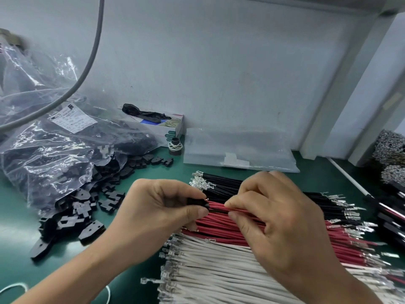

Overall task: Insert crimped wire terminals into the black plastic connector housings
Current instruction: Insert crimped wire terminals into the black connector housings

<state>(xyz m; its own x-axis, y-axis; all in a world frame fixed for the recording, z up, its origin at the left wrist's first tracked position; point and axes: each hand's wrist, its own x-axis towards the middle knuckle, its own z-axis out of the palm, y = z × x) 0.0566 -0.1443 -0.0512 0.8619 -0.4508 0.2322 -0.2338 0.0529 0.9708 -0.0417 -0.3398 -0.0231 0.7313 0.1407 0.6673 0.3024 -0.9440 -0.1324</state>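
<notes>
My left hand (162,207) pinches a small black connector housing (196,201) between thumb and fingers. My right hand (278,216) pinches a red wire (219,207) whose tip meets the housing; the terminal itself is hidden. Beneath my hands lie rows of black wires (221,183), red wires (219,229) and white wires (210,264), all with silver crimped terminals at their ends. Loose black housings (87,213) spill from a clear plastic bag (54,150) at the left onto the green mat.
A grey cable (92,51) hangs at the upper left. A small cardboard box (162,126) and a black roll (175,147) stand against the back wall, beside an empty clear bag (238,150). Bundled parts (390,150) are stacked at the right edge.
</notes>
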